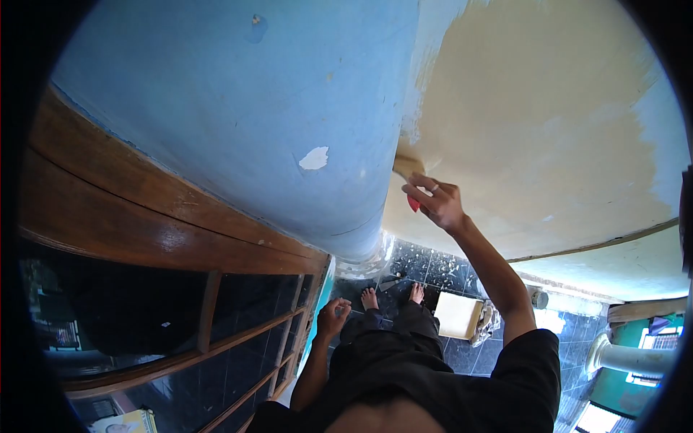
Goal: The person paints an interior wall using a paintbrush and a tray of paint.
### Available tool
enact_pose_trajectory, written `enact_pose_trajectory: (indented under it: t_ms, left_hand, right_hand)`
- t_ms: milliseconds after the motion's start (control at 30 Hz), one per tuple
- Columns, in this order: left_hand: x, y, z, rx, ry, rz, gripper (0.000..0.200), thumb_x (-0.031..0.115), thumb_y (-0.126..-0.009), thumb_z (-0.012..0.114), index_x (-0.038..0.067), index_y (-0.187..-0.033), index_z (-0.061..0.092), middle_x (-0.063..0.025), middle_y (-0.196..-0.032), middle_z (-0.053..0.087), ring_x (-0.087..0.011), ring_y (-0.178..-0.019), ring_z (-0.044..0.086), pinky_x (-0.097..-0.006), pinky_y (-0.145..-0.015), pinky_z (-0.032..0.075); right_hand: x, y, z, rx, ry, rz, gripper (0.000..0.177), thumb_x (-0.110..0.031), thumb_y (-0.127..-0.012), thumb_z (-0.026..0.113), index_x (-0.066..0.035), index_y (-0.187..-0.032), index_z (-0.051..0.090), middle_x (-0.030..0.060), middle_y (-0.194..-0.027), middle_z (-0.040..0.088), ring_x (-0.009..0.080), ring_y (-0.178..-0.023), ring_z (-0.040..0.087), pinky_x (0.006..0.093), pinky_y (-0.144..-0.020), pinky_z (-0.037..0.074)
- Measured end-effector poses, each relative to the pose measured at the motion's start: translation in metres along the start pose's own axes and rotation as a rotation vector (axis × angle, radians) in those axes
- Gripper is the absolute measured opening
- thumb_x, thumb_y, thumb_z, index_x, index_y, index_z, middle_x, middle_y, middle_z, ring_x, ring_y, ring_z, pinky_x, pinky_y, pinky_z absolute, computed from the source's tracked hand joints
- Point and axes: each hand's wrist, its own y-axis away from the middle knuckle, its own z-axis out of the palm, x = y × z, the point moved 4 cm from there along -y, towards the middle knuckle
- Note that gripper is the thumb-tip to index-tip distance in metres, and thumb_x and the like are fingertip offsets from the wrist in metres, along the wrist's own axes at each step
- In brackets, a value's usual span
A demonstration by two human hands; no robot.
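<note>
At the view's two o'clock, the person's right hand (pixel 442 203) is gripping a red-handled brush (pixel 410 166) before the beige-coated wall (pixel 534 108), just beside the blue column (pixel 253 144). At six o'clock, the left hand (pixel 334 316) is curling loosely, its contents indiscernible; toward four, a cream tray (pixel 456 316) is resting on the tiled floor (pixel 462 353).

Matt beige paint (pixel 534 108), smooth blue col. (pixel 253 101) & glossy wd frame (pixel 166 225)
</note>
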Motion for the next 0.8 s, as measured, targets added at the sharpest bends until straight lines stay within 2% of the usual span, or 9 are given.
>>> enact_pose_trajectory:
  t_ms: [167, 267, 367, 500, 533, 600, 633, 700, 800]
  left_hand:
    - [-0.011, 0.0, 0.007, 0.011, 0.024, 0.02, 0.021, 0.024, -0.085, 0.068, 0.009, -0.099, 0.069, -0.008, -0.099, 0.071, -0.0252, -0.088, 0.067, -0.0365, -0.08, 0.052]
    - [-0.008, -0.003, 0.008, -0.004, 0.026, 0.027, 0.02, 0.024, -0.085, 0.067, 0.009, -0.098, 0.069, -0.0079, -0.098, 0.071, -0.025, -0.087, 0.067, -0.0362, -0.079, 0.052]
    - [0.0, -0.005, 0.007, -0.003, 0.005, 0.043, 0.02, 0.024, -0.084, 0.067, 0.009, -0.098, 0.07, -0.0077, -0.097, 0.071, -0.0248, -0.086, 0.067, -0.0361, -0.078, 0.052]
    - [-0.009, -0.008, 0.015, -0.051, 0.051, 0.061, 0.02, 0.024, -0.085, 0.067, 0.01, -0.099, 0.069, -0.0076, -0.096, 0.071, -0.0247, -0.086, 0.067, -0.0361, -0.078, 0.052]
    - [-0.005, -0.011, 0.014, -0.05, 0.047, 0.077, 0.02, 0.024, -0.085, 0.067, 0.01, -0.099, 0.069, -0.0075, -0.096, 0.071, -0.0245, -0.086, 0.067, -0.036, -0.078, 0.052]
    - [-0.001, -0.016, 0.014, -0.042, 0.052, 0.088, 0.021, 0.025, -0.085, 0.067, 0.01, -0.099, 0.069, -0.0074, -0.096, 0.071, -0.0243, -0.087, 0.066, -0.0359, -0.078, 0.052]
    - [-0.003, -0.018, 0.015, -0.037, 0.049, 0.085, 0.021, 0.026, -0.085, 0.067, 0.01, -0.099, 0.069, -0.0073, -0.096, 0.07, -0.0242, -0.087, 0.066, -0.0358, -0.077, 0.052]
    - [-0.004, -0.016, 0.018, -0.038, 0.05, 0.083, 0.021, 0.026, -0.085, 0.066, 0.01, -0.099, 0.069, -0.0073, -0.096, 0.07, -0.024, -0.087, 0.066, -0.0358, -0.077, 0.052]
    - [0.004, -0.017, 0.017, -0.058, 0.016, 0.1, 0.022, 0.028, -0.086, 0.066, 0.01, -0.099, 0.069, -0.0074, -0.096, 0.07, -0.0243, -0.087, 0.066, -0.0357, -0.077, 0.052]
  right_hand:
    - [-0.033, 0.014, -0.023, 0.196, 0.241, -0.132, 0.024, -0.013, -0.073, 0.071, -0.021, -0.095, 0.071, 0.0015, -0.102, 0.069, 0.0243, -0.1, 0.07, 0.0293, -0.058, 0.055]
    - [-0.018, 0.089, 0.027, -0.152, 0.12, 0.034, 0.023, -0.011, -0.073, 0.071, -0.021, -0.094, 0.072, 0.0043, -0.106, 0.069, 0.0232, -0.102, 0.069, 0.0294, -0.06, 0.057]
    - [0.002, 0.118, 0.035, -0.217, -0.022, 0.191, 0.025, -0.01, -0.072, 0.072, -0.019, -0.095, 0.073, 0.0062, -0.108, 0.069, 0.0236, -0.102, 0.069, 0.0325, -0.061, 0.059]
    - [0.0, 0.018, -0.046, 0.011, 0.173, 0.013, 0.031, -0.01, -0.07, 0.074, -0.02, -0.099, 0.074, 0.0035, -0.103, 0.067, 0.025, -0.1, 0.07, 0.0311, -0.065, 0.06]
    - [-0.004, 0.011, -0.054, 0.01, 0.174, 0.016, 0.031, -0.01, -0.07, 0.074, -0.02, -0.099, 0.074, 0.0035, -0.103, 0.067, 0.025, -0.1, 0.07, 0.0311, -0.065, 0.06]
    - [-0.017, 0.006, -0.072, 0.274, 0.332, -0.141, 0.03, -0.013, -0.072, 0.075, -0.024, -0.1, 0.074, 0.0015, -0.103, 0.065, 0.0271, -0.104, 0.069, 0.0286, -0.062, 0.057]
    - [-0.02, 0.012, -0.068, 0.27, 0.33, -0.142, 0.03, -0.013, -0.072, 0.075, -0.024, -0.1, 0.074, 0.0015, -0.103, 0.065, 0.0271, -0.104, 0.069, 0.0286, -0.062, 0.057]
    - [-0.016, 0.042, -0.04, 0.098, 0.304, 0.022, 0.033, -0.013, -0.074, 0.075, -0.027, -0.104, 0.074, 0.0008, -0.102, 0.064, 0.0288, -0.108, 0.067, 0.0271, -0.058, 0.054]
    - [-0.007, 0.101, 0.018, -0.121, 0.165, 0.039, 0.035, -0.009, -0.073, 0.07, -0.024, -0.105, 0.072, 0.0022, -0.102, 0.064, 0.0271, -0.104, 0.068, 0.0303, -0.057, 0.055]
